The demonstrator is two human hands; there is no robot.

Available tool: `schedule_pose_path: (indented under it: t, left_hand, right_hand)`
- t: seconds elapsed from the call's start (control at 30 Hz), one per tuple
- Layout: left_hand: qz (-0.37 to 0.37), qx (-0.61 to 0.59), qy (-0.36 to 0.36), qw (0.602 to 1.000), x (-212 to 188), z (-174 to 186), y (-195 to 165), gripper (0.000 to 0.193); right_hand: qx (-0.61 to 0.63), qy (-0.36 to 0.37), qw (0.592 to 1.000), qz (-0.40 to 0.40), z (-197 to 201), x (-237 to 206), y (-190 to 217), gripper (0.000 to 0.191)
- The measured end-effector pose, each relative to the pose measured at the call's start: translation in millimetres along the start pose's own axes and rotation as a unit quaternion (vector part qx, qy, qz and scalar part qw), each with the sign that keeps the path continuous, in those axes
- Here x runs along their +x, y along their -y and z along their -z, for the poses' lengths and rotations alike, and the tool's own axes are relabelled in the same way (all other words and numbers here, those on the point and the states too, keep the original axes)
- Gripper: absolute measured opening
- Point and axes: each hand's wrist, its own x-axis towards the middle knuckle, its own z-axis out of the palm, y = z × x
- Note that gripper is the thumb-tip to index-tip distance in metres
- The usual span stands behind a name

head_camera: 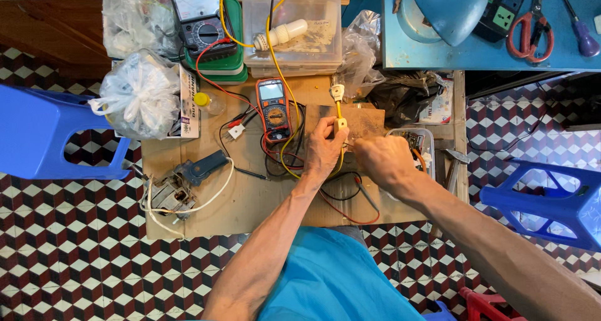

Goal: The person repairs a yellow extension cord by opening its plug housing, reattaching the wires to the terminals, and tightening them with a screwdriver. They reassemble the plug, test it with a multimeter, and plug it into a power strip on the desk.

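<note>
My left hand point(322, 150) has its fingers clamped on the yellow plug point(340, 125), still wired to its yellow cord point(280, 77). My right hand point(379, 158) is curled just beside it; whether it grips anything, I cannot tell. The orange meter point(273, 108) lies unused left of my fingers, so the work looks midway.

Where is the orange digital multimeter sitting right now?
In the head view, the orange digital multimeter lies on the cardboard-covered table, just left of the left hand, below the clear plastic container.

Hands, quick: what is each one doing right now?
Left hand: closed around a small yellow plug piece on the yellow wire.
Right hand: curled beside it; what it holds cannot be told.
</note>
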Motion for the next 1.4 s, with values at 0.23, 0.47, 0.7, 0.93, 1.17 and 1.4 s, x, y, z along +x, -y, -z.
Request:
schedule_pose_path:
  t: [0.23,0.47,0.7,0.93,1.17,1.4]
  left_hand:
    - [-0.066,0.09,0.011,0.994,8,5,-6,0.034]
    - [-0.057,0.122,-0.002,0.991,3,4,-15,0.034]
    - [-0.108,0.182,-0.034,0.977,9,3,-4,0.035]
    - [0.057,0.051,0.039,0.996,-1,11,-28,0.045]
    - [0.246,-0.303,0.113,0.914,-38,48,-75,0.036]
    - [0.344,-0.45,0.199,0.8,-42,51,-83,0.028]
  right_hand:
    - [-0.197,-0.082,0.972,0.1,3,-7,14,0.014]
    - [-0.214,-0.024,0.973,0.08,26,0,28,0.015]
    - [-0.281,-0.073,0.952,0.097,39,-8,50,0.025]
    - [-0.184,-0.169,0.968,-0.013,26,-28,54,0.014]
    - [0.717,-0.063,0.64,-0.268,14,-27,27,0.032]
    - [0.877,-0.086,0.448,-0.148,0,6,44,0.021]
